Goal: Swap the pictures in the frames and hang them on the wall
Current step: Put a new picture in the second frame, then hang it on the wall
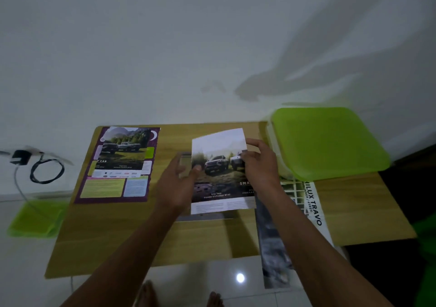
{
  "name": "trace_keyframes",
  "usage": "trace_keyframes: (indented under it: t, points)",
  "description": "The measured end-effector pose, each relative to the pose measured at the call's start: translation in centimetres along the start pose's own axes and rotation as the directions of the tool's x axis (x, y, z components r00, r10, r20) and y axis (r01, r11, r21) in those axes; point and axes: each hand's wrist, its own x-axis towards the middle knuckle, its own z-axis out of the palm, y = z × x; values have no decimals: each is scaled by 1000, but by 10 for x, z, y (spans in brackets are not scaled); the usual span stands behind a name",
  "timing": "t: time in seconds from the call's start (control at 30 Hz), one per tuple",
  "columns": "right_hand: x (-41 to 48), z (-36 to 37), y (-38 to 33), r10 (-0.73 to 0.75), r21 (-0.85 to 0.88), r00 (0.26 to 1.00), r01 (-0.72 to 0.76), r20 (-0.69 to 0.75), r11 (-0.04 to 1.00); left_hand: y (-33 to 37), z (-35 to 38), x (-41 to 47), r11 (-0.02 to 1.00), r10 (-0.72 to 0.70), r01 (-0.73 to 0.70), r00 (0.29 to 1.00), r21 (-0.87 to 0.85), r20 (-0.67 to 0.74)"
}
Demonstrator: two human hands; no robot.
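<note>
Where the white tiled floor (212, 276) meets the near edge of the low, pale wooden bench (212, 240), two bare forearms reach forward over the boards. Under the right forearm lies a long printed truck brochure (311, 203), flat on the bench.

Just past it, the right grip (257, 163) pinches the right edge of a glossy paper print of two pickup trucks (219, 181), thumb on the face and fingers behind. The left grip (179, 184) is spread and relaxed at the print's left edge; whether its thumb actually touches is hard to tell through the blur. The print is raised off the bench, above a thin grey frame (203, 217) whose edges show to its left and below it.

I judge the print light and limp (its top edge already curls), slick, and easy to crease. It wants holding by two opposite edges, fingertips off the image, and kept taut while lowered.

Further left, a purple-bordered paper picture (118, 165) lies flat on the bench. At the far right corner sits a clear plastic box with a lime-green lid (328, 141), against the white wall (165, 47).
</note>
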Motion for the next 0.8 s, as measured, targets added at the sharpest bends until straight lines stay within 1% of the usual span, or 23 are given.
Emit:
trace_keyframes:
  t: [0.07,0.13,0.23,0.33,0.43,0.57,0.63,0.67,0.73,0.8]
  points:
    - [-3,-13,14,16,23,999,-15,-29,1000,-8,9,3,992,-89,99,988,-79,128]
    - [-7,-25,30,25,4,998,-24,-51,1000,-16,20,-1,982,-111,136,977,-134,180]
    - [-16,-46,61,39,-55,999,-40,-30,998,-28,43,-10,990,-78,100,976,-101,205]
    - [-23,-70,94,118,-116,993,-119,-17,986,-34,72,-22,998,-48,53,969,-16,244]
    - [-26,-97,126,152,-225,986,-164,-68,960,-41,105,-36,999,-35,26,952,35,303]
    - [-23,-126,156,133,-399,982,-176,-132,900,-48,150,-52,996,-31,0,933,86,358]
    - [-20,-135,162,113,-458,982,-170,-150,872,-50,170,-55,991,1,-51,931,126,365]
    - [-18,-138,164,106,-473,983,-165,-149,865,-51,178,-55,976,41,-116,930,185,365]
    - [-13,-143,170,92,-499,985,-154,-147,853,-51,189,-53,917,113,-239,923,319,367]
    - [-8,-145,174,50,-556,988,-123,-145,822,-49,194,-51,866,144,-295,921,404,363]
